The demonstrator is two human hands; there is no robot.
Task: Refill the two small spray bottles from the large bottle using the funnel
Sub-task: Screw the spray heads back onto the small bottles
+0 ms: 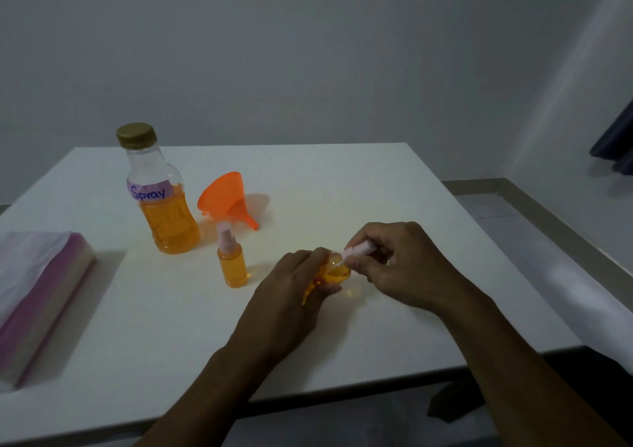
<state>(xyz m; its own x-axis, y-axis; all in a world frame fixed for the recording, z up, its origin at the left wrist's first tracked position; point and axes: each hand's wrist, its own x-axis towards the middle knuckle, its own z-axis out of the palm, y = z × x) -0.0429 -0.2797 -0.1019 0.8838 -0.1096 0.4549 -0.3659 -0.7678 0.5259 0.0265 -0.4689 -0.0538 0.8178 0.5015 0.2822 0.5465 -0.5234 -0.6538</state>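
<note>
Large bottle [161, 193]: clear, orange liquid, gold cap [136, 134], purple label [149, 189] with blue handwriting. Funnel [226, 197]: orange. Standing spray bottle [232, 258]: orange, pale pink sprayer. Held spray bottle [334, 273]: orange, pale pink sprayer. Surface [342, 179]: white. Packet [37, 296]: pink and white stripes.

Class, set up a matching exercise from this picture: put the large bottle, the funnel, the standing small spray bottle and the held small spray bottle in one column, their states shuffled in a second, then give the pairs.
Column 1
1. large bottle
2. funnel
3. standing small spray bottle
4. held small spray bottle

Column 2
A. lying on its side on the table
B. gripped by the left hand, pump top in the right hand
C. upright, gold cap on
D. upright, pink pump top on

Pairs: 1-C, 2-A, 3-D, 4-B
</note>
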